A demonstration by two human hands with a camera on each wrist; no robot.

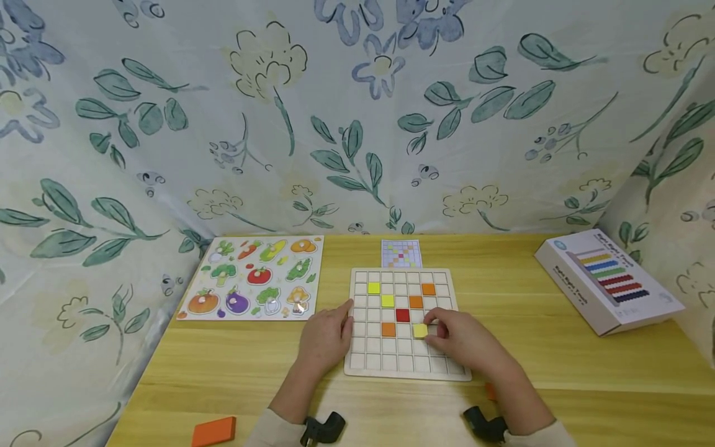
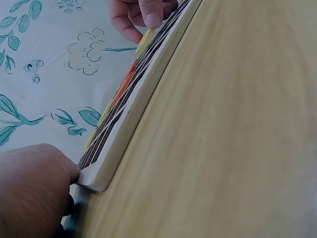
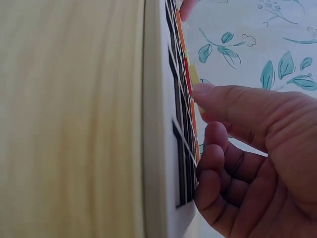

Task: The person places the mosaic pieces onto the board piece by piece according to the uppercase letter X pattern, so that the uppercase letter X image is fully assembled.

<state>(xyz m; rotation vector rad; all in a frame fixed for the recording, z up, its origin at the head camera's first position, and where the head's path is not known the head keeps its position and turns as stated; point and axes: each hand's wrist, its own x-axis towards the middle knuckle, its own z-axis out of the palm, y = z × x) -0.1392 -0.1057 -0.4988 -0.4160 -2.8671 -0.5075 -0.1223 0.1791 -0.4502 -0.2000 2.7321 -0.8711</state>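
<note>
A wooden grid board lies on the table with square tiles in some of its cells. Between the thumb and index finger of my right hand is a yellow square tile, tilted close over the lower right part of the grid. Its edge also shows as a yellow tile in the right wrist view. My left hand touches the board's left edge, index finger extended along it. On the grid, a red tile sits between yellow tiles and orange tiles.
A small printed grid card lies just behind the board. To the left is a vegetable puzzle board; a toy box stands at the right. An orange block lies front left, and an orange piece shows beside my right forearm.
</note>
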